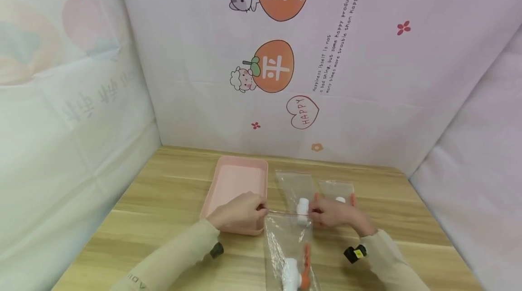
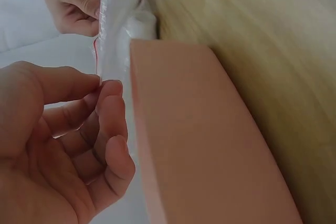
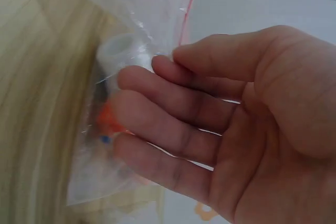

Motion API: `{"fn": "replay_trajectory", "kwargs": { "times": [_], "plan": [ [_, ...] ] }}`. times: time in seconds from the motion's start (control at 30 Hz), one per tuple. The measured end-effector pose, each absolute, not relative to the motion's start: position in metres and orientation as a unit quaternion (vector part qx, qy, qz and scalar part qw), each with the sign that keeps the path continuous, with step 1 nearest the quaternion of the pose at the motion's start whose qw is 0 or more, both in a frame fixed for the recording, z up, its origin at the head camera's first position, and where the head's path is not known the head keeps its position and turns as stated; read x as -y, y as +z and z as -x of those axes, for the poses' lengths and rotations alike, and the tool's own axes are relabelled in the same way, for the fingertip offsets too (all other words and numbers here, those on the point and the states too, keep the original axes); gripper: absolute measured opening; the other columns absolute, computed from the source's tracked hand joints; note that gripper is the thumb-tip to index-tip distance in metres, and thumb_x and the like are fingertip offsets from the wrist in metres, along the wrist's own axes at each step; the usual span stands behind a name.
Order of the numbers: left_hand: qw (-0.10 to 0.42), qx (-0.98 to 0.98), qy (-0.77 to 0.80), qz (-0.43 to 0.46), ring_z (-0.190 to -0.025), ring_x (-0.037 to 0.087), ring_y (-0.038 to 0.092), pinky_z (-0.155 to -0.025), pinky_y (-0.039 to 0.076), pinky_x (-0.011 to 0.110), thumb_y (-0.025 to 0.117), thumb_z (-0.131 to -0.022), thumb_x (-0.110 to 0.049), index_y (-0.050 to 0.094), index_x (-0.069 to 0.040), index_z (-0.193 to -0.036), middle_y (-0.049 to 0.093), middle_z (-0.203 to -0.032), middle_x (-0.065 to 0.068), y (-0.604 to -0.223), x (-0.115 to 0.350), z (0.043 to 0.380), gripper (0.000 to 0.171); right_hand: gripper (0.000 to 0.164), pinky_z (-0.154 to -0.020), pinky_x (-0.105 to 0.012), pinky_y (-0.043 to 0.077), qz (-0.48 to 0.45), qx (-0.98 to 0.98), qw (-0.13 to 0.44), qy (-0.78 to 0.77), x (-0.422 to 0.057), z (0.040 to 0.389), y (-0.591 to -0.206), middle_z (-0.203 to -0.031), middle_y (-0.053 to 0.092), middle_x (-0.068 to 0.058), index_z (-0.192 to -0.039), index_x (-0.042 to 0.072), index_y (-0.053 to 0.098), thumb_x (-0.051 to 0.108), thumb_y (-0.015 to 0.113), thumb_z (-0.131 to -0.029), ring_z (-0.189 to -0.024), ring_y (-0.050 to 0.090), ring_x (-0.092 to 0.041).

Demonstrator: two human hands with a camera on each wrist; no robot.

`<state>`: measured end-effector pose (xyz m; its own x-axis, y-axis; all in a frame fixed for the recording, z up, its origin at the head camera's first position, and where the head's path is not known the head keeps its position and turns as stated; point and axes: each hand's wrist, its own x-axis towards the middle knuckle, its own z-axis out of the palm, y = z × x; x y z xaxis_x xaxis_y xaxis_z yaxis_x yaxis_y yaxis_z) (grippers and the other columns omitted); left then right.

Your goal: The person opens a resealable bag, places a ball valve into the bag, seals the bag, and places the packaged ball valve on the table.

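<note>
A clear zip bag (image 1: 279,236) with a red line along its top edge is held between my two hands. Inside its lower part is a white plastic valve (image 1: 290,273) with an orange handle (image 1: 307,259). My left hand (image 1: 240,209) pinches the bag's top left corner between thumb and forefinger. At the top right corner, my right hand (image 1: 336,213) pinches the same edge; its other fingers extend loosely in the right wrist view. Beyond the right hand lie two more clear bags, one with a white valve (image 1: 302,209), the other (image 1: 336,186) partly hidden by that hand.
A pink tray (image 1: 244,161) sits on the wooden table (image 1: 163,200), partly under my left hand; its side wall (image 2: 184,124) fills much of the left wrist view. Printed white cloth (image 1: 204,100) hangs behind the table and on both sides.
</note>
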<state>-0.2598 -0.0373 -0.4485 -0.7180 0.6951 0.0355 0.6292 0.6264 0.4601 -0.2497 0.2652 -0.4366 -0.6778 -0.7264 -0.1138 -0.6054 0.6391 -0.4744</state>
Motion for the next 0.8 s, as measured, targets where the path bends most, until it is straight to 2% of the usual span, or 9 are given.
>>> {"fn": "replay_trajectory", "kwargs": {
  "times": [0.1,0.23,0.33,0.53,0.8],
  "plan": [
    [0.076,-0.904,0.215,-0.361,-0.058,0.004,0.047,-0.055,0.04,0.02,0.055,-0.09,-0.025,0.059,-0.024,-0.072,0.054,-0.066,-0.013,-0.452,0.035,0.266,0.018,0.022,-0.052,-0.019,0.043,0.357,-0.898,0.151,-0.208,-0.263,0.256,-0.446,-0.062,0.056,0.004,-0.072,0.011,0.059,0.014,0.053,-0.094,-0.052,0.05,0.0],
    [0.091,-0.909,0.193,-0.358,-0.053,0.005,0.044,-0.05,0.037,0.021,0.058,-0.089,-0.027,0.055,-0.023,-0.067,0.051,-0.06,-0.011,-0.457,0.03,0.269,0.022,0.022,-0.047,-0.021,0.046,0.33,-0.896,0.187,-0.23,-0.262,0.259,-0.455,-0.061,0.06,-0.004,-0.071,0.008,0.06,0.014,0.056,-0.092,-0.049,0.056,-0.01],
    [0.105,-0.912,0.185,-0.349,-0.051,0.006,0.044,-0.048,0.037,0.021,0.059,-0.089,-0.029,0.053,-0.023,-0.065,0.05,-0.058,-0.01,-0.459,0.028,0.27,0.025,0.023,-0.044,-0.023,0.045,0.321,-0.895,0.199,-0.239,-0.262,0.259,-0.454,-0.057,0.061,-0.008,-0.071,0.006,0.061,0.015,0.056,-0.092,-0.045,0.055,-0.013],
    [0.106,-0.918,0.193,-0.329,-0.054,0.007,0.044,-0.049,0.037,0.023,0.058,-0.09,-0.031,0.055,-0.023,-0.066,0.05,-0.06,-0.009,-0.457,0.03,0.274,0.025,0.022,-0.048,-0.02,0.043,0.352,-0.899,0.154,-0.21,-0.261,0.264,-0.447,-0.058,0.057,0.004,-0.073,0.01,0.065,0.018,0.058,-0.092,-0.047,0.047,0.0],
    [0.107,-0.917,0.199,-0.329,-0.051,0.007,0.042,-0.047,0.036,0.022,0.054,-0.092,-0.029,0.057,-0.02,-0.071,0.05,-0.06,-0.008,-0.435,0.036,0.281,0.023,0.021,-0.052,-0.021,0.04,0.332,-0.919,0.129,-0.17,-0.273,0.27,-0.441,-0.062,0.048,0.015,-0.073,0.017,0.06,0.018,0.054,-0.093,-0.054,0.044,0.0]
  ]
}}
